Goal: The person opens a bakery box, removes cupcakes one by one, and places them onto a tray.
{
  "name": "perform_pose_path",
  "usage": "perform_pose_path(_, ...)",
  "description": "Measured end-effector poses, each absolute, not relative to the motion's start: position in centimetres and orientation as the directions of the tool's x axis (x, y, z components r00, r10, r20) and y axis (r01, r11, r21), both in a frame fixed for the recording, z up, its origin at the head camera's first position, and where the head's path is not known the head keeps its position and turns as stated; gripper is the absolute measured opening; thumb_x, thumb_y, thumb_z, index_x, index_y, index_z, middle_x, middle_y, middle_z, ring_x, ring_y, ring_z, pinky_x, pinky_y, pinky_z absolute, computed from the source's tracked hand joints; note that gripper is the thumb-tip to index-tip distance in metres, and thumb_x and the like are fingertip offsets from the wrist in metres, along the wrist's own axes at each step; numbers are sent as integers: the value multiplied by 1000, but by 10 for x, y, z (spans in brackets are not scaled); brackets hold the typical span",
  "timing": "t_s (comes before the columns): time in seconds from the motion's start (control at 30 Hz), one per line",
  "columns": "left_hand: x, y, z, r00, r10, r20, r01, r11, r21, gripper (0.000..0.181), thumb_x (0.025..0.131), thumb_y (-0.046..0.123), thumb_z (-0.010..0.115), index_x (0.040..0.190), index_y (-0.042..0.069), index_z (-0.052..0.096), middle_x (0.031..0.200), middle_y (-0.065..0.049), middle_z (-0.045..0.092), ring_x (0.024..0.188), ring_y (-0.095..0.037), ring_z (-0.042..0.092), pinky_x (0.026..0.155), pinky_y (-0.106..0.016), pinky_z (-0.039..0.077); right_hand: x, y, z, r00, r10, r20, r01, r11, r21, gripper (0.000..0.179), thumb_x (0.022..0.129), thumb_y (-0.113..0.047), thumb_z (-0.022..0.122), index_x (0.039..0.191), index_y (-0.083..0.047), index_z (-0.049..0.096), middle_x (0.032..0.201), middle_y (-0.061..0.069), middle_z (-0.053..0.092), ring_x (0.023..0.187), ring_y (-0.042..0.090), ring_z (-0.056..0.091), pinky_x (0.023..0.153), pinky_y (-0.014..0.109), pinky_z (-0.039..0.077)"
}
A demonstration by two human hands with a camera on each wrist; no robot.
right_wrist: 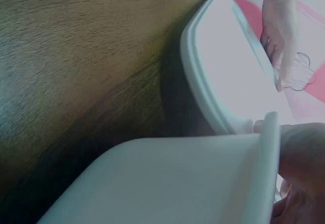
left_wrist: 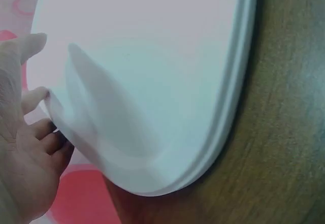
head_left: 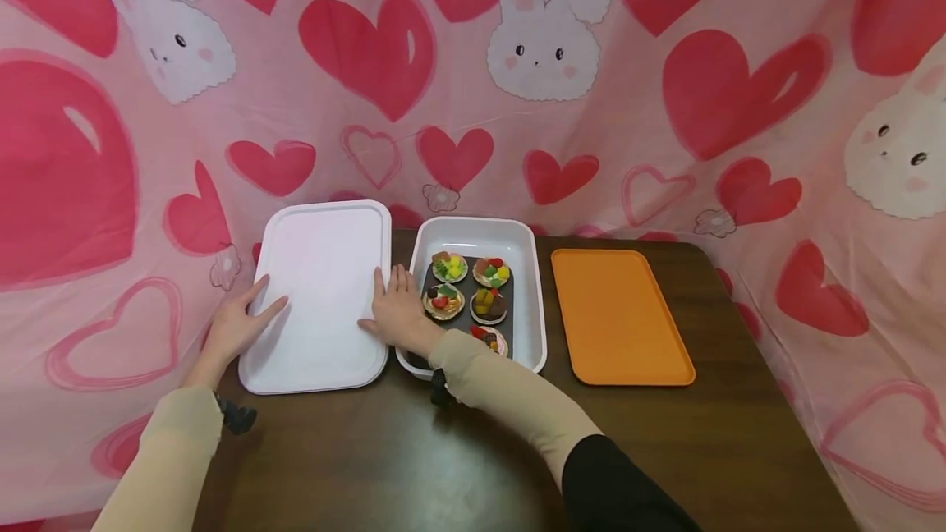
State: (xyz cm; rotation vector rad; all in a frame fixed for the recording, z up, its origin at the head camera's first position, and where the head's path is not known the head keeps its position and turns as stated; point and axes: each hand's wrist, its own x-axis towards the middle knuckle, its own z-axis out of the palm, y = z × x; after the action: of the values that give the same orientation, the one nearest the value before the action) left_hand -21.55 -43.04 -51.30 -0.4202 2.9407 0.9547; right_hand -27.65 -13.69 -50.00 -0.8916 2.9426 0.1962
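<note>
A pink cloth [head_left: 473, 80] printed with red hearts and white rabbits hangs behind and to either side of the dark wooden table [head_left: 406, 450], whose broad stretch of wood runs from the containers to the near side.

The white lid [head_left: 325, 294] lies at the far left, its face up and its stepped rim on show; what may be under it I can't tell. Just to its right sits a deep white bin [head_left: 528, 302], its left wall close to the lid's right edge. A strip of wood separates the bin from the shallow orange tray [head_left: 621, 318] at right, and more wood runs on to the table's right edge.

Inside the bin lies a dark tray [head_left: 469, 286].

The right hand [head_left: 399, 310] is flat, fingers straight, between lid and bin, thumb reaching over the lid's edge; it grips nothing I can see. Its sleeve crosses the bin's near side. The left hand [head_left: 235, 327] is at the lid's left edge, thumb and forefinger spread wide, other fingers loosely bent; how firmly it touches I can't tell.

Smallest are the colourful tarts [head_left: 489, 306], five showing on the dark tray.
</note>
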Motion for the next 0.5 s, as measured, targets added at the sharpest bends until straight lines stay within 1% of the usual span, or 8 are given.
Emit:
perform_pose_path(0.17, -217, -436, -527, -955, -235, -179, -296, 778, 555, 100, 106, 70, 52, 175, 10, 13, 173, -43, 17, 157, -68, 25, 124, -81, 32, -278, -149, -506, -831, -542, -125, -556, 813, 172, 103, 106, -78, 43, 176, -6, 21, 177, 25, 35, 170, 35, 31, 141, 43, 25)
perform_pose_path(0.3, -219, -437, -537, -946, -219, -240, -317, 779, 541, 104, 105, 74, 49, 176, 10, 6, 175, -42, 11, 160, -68, 18, 124, -85, 25, -283, -154, -507, -816, -560, -142, -578, 787, 215, 101, 106, -80, 40, 175, -7, 26, 175, 23, 40, 168, 33, 36, 140, 42, 27)
perform_pose_path(0.4, -223, -434, -543, -946, -206, -251, -312, 785, 535, 105, 106, 73, 48, 175, 7, 5, 176, -41, 8, 161, -67, 14, 125, -86, 21, -287, -154, -508, -804, -571, -164, -594, 769, 236, 100, 106, -80, 40, 174, -7, 30, 172, 20, 46, 165, 30, 42, 139, 40, 31)
perform_pose_path(0.5, -227, -431, -548, -960, -181, -216, -270, 807, 525, 107, 105, 71, 52, 175, 3, 9, 176, -41, 8, 161, -67, 16, 126, -85, 22, -291, -155, -509, -797, -571, -198, -604, 759, 243, 99, 106, -81, 40, 173, -7, 33, 169, 18, 51, 162, 28, 47, 137, 38, 34)
